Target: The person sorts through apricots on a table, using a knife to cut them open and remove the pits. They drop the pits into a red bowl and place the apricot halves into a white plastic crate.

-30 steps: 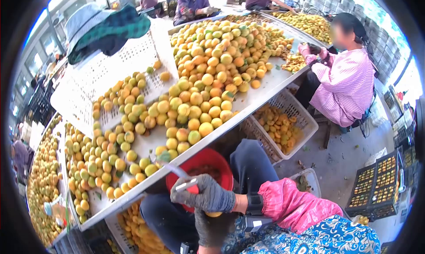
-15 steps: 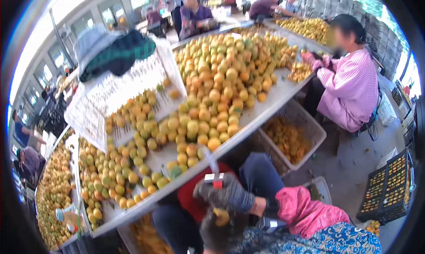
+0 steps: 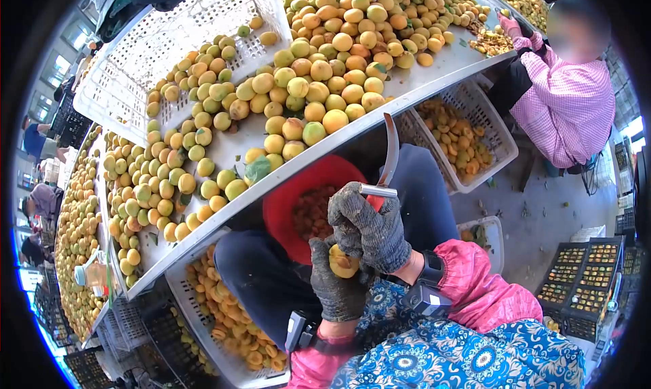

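Both my hands wear dark grey knit gloves, close together above my lap. My left hand point(image 3: 335, 287) is closed around an apricot point(image 3: 344, 262), whose side shows a brownish cut patch. Just above it, my right hand point(image 3: 369, 229) grips a curved knife point(image 3: 392, 151) by its red handle, with the blade pointing up and away from the fruit. Some of the right fingers come close to the apricot; whether they touch it is hidden. Between my knees, beyond the hands, sits a red basin point(image 3: 277, 206) with brown pits inside.
A metal-edged table point(image 3: 325, 147) bears heaped whole apricots and a tipped white crate point(image 3: 122, 84). White crates of halved apricots stand at lower left point(image 3: 180, 287) and right point(image 3: 505, 148). A person in pink checks point(image 3: 566, 104) sits at right, near black trays point(image 3: 580, 284).
My view has tilted down, bringing the basin and both hands fully into sight. The knife, blurred before, now shows sharply above the right hand. The apricot is still in my left hand.
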`<state>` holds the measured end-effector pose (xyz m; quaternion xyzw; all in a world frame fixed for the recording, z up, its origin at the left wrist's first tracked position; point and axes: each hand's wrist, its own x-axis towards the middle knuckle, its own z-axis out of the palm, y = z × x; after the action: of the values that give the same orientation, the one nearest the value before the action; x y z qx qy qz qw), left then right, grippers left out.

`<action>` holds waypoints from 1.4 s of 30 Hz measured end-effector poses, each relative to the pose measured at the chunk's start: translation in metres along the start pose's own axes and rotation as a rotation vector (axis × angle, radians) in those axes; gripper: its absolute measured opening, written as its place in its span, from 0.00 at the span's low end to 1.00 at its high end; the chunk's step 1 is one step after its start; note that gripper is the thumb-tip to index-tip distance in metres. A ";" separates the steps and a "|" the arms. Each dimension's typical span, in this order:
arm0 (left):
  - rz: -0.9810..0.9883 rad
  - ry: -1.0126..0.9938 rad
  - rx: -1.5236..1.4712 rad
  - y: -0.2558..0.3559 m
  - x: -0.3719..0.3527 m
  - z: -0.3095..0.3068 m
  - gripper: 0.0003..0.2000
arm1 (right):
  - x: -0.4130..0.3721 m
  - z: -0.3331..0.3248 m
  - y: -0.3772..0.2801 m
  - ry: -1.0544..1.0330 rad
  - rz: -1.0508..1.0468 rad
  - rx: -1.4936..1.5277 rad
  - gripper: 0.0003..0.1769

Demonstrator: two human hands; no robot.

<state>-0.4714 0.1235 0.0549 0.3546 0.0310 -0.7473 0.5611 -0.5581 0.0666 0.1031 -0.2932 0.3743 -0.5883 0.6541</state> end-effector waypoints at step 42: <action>1.361 -0.036 1.327 -0.022 0.057 -0.065 0.15 | 0.050 -0.048 0.096 0.116 0.344 0.121 0.05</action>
<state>-0.4650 0.1142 -0.0339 0.5313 -0.6216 -0.1304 0.5606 -0.5440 0.0326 -0.0091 -0.1505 0.4199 -0.5052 0.7388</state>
